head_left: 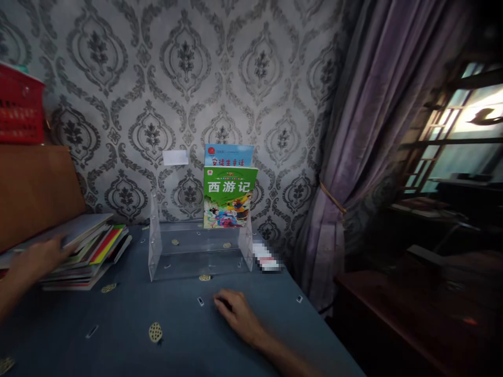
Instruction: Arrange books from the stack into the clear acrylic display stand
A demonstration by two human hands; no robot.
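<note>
- While the left hand [46, 255] touches the book stack [100, 247], its grip cannot be told.
- Clear rack [155, 246], its right end bearing the green book [230, 199] before the blue book [236, 152].
- Right hand [236, 310], released, loosely curled, near the rack.

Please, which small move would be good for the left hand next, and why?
Perhaps the left hand should grip the top book of the pile and lift it. The hand is already at this pile, and the clear rack shows bare space left of the green book and the blue book. The right hand appears to hold nothing.
</note>
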